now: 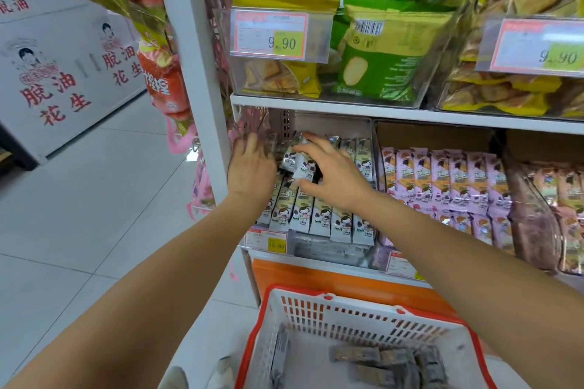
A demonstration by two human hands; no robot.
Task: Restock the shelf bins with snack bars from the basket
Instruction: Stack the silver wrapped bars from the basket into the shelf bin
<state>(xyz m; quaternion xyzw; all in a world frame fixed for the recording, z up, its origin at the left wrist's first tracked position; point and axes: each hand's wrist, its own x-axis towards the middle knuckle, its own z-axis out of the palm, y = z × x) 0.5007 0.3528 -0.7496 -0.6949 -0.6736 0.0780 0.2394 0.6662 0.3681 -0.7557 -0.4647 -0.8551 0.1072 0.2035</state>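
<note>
**Seating a bunch of bars behind the front row**

My right hand (335, 174) grips a small bunch of bars (300, 164), fingers curled over their tops and thumb underneath, above the back part of the clear bin (371, 139). My left hand (252, 164) is just beside it on the left, reaching into the same bin. Its fingertips are blurred, so I cannot tell whether they lie flat against the packs or pinch one.

Below my right wrist stands the front row (316, 215) of the same grey-and-white bars, upright and tight. To the right of my right hand, past the bin wall, are the pink bars (442, 180), a different sort, so nothing of mine should cross over. Under both forearms sits the basket (316, 297), with more snack bars (392, 357) lying loose on its bottom.

The bunch looks tilted in my grip. I would turn it upright, faces forward, then lower it into the gap behind the front row. The left hand can serve as a stop on that side. I would release only once the bottoms rest. These wrappers are probably slick, so a loose drop could tip the bunch onto the front row.
</note>
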